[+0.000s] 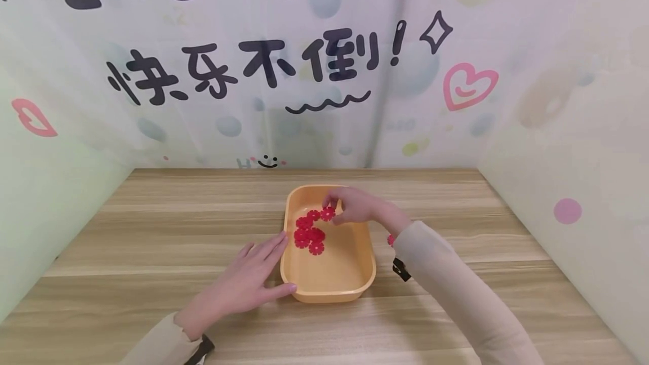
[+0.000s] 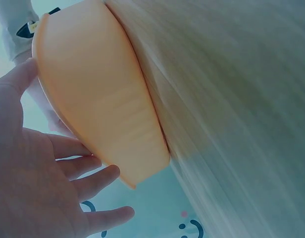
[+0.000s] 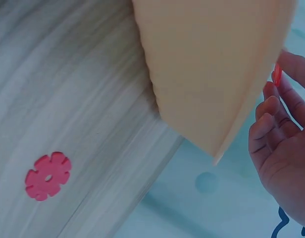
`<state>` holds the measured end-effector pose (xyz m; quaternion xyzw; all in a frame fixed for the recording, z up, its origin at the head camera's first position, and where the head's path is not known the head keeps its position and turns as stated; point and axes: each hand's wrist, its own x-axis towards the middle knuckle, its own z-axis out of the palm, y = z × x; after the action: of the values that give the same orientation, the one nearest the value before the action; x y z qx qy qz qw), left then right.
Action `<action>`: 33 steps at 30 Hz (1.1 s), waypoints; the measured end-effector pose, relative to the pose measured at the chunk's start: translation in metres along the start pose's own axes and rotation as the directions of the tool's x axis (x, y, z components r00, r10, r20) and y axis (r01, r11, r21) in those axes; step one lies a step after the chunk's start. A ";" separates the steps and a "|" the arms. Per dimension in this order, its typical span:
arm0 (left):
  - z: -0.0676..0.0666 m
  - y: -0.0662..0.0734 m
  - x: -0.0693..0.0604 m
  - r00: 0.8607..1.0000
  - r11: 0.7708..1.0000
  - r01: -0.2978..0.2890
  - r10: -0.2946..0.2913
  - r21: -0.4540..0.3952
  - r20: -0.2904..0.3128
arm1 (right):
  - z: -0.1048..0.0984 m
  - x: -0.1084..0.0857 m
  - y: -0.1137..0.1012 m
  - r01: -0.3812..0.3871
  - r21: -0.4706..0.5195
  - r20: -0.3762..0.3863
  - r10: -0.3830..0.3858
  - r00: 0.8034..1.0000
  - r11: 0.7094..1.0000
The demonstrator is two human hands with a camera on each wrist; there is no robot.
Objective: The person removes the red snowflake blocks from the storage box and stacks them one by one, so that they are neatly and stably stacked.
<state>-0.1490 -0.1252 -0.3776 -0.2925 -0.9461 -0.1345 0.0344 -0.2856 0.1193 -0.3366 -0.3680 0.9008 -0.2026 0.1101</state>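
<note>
An orange-yellow plastic basin (image 1: 345,275) stands on the table, several red snowflake discs (image 1: 303,238) lying toward its left side. Over the basin's far part, my right hand (image 1: 357,205) pinches one notched red snowflake disc (image 1: 328,213). That held disc (image 3: 277,74) shows edge-on between thumb and fingertips in the right wrist view. My left hand (image 1: 243,280) rests against the basin's left rim, its fingers spread and fairly straight. In the left wrist view its thumb and some fingertips touch the rim along the basin's outer wall (image 2: 93,89).
Another red snowflake disc (image 3: 48,176) lies on the wooden table (image 1: 167,230) right of the basin, partly covered by the right sleeve in the head view. A printed cloth wall (image 1: 324,134) rises behind the table, with pale side walls (image 1: 573,145) at left and right.
</note>
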 end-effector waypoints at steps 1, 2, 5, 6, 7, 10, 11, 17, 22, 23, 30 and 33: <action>0.000 0.000 0.000 1.000 1.000 0.002 -0.002 -0.002 0.003 | 0.001 -0.002 0.000 0.008 0.011 0.001 -0.008 1.000 1.000; 0.000 0.000 0.000 1.000 1.000 0.004 -0.004 -0.004 0.006 | 0.001 -0.003 0.001 0.017 0.023 0.000 -0.017 1.000 1.000; 0.000 0.000 0.000 1.000 1.000 0.006 -0.006 -0.008 0.010 | 0.003 -0.008 0.002 0.042 0.024 -0.013 -0.042 0.999 0.999; 0.000 0.000 0.000 1.000 1.000 0.007 -0.007 -0.008 0.010 | 0.003 -0.010 0.003 0.049 0.022 -0.017 -0.049 0.999 0.999; 0.000 0.000 0.000 1.000 1.000 0.005 -0.005 -0.007 0.007 | 0.003 -0.012 0.004 0.057 0.019 -0.021 -0.057 0.998 0.998; 0.000 0.000 0.000 1.000 1.000 0.002 -0.002 -0.003 0.000 | 0.005 -0.017 0.006 0.075 0.009 -0.030 -0.075 0.997 0.997; 0.001 0.000 0.000 1.000 1.000 0.001 -0.001 -0.003 -0.003 | 0.005 -0.019 0.007 0.080 0.008 -0.031 -0.080 0.996 0.997; 0.001 0.000 0.000 1.000 1.000 -0.007 0.007 -0.002 -0.015 | 0.007 -0.031 0.012 0.077 0.031 -0.057 -0.075 0.996 0.997; 0.002 -0.001 -0.001 1.000 1.000 -0.011 0.010 -0.011 -0.017 | 0.006 -0.044 0.017 0.098 0.072 -0.105 -0.090 0.990 0.993; 0.002 -0.001 -0.001 1.000 1.000 -0.011 0.011 -0.012 -0.017 | 0.005 -0.047 0.019 0.102 0.083 -0.112 -0.092 0.989 0.991; 0.003 -0.002 -0.001 1.000 1.000 -0.013 0.013 -0.020 -0.018 | 0.000 -0.070 0.034 0.083 0.133 -0.176 -0.059 0.983 0.988; 0.003 -0.002 -0.001 1.000 1.000 -0.015 0.014 -0.027 -0.023 | -0.003 -0.081 0.042 0.089 0.155 -0.199 -0.057 0.978 0.984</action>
<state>-0.1494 -0.1260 -0.3811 -0.2982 -0.9416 -0.1504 0.0423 -0.2552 0.2044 -0.3485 -0.3691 0.8735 -0.3145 0.0441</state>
